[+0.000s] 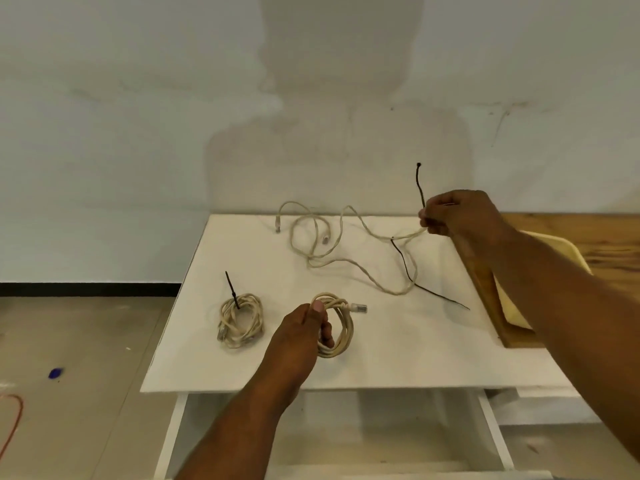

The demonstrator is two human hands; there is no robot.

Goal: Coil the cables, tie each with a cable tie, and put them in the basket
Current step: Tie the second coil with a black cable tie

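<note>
My left hand [304, 327] grips a coiled beige cable [341, 327] near the front of the white table [398, 348]; its plug sticks out to the right. To its left lies a second coil [240, 320], tied with a black cable tie [232, 289]. My right hand [457, 213] is raised at the back right and pinches a black cable tie [420, 183] that points upward. It looks to touch the loose beige cable [332, 247] sprawled over the back of the table. Another black cable tie [426, 282] lies across that cable.
A shallow cream basket [554, 244] sits at the right on a wooden board [485, 292], partly behind my right arm. The wall stands just behind the table. On the floor at the left are a blue scrap [55, 373] and an orange cord [12, 424].
</note>
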